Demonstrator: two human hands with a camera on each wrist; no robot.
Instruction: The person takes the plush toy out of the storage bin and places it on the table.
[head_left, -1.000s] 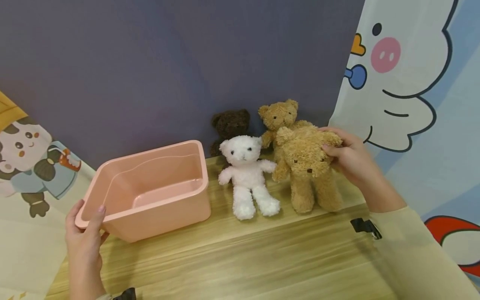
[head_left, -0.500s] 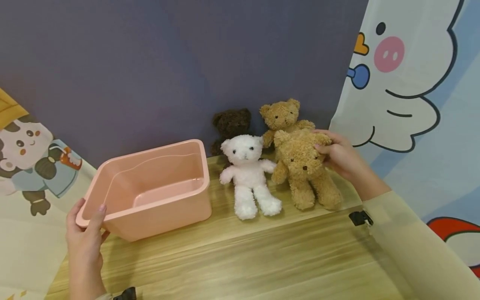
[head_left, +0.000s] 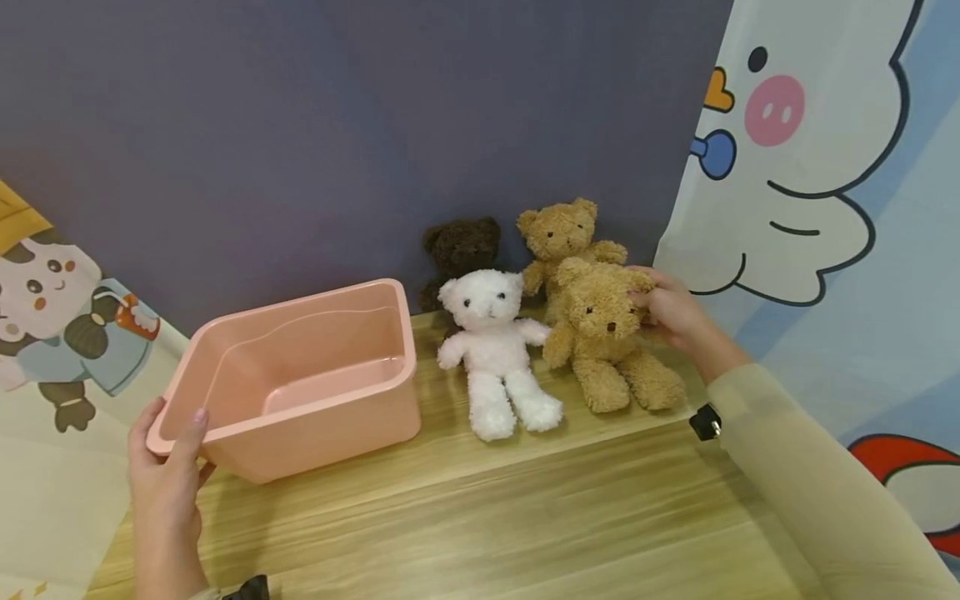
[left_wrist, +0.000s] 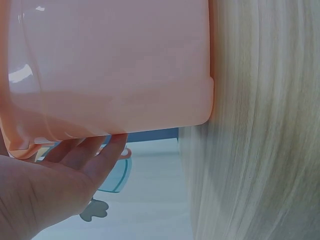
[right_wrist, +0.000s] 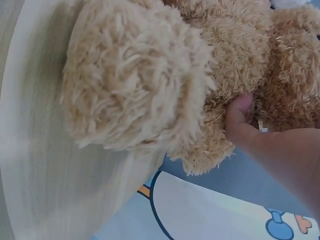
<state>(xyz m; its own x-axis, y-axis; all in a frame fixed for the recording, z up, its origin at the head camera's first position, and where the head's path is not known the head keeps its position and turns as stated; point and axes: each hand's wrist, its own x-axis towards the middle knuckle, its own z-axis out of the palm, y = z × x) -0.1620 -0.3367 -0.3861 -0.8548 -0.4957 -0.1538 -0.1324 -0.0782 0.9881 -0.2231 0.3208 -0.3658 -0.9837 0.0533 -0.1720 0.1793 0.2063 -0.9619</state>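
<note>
Pink bin (head_left: 315,417) holds nothing inside.

White teddy (head_left: 497,350), dark brown teddy (head_left: 459,248) and rear tan teddy (head_left: 561,233) on wooden table (head_left: 525,508).

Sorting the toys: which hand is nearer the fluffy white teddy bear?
Right. The right hand grips the tan bear beside the fluffy white teddy bear; the left hand holds the pink tub's far corner.

Dark brown bear (head_left: 459,250) half hidden behind white bear (head_left: 495,350)
</note>
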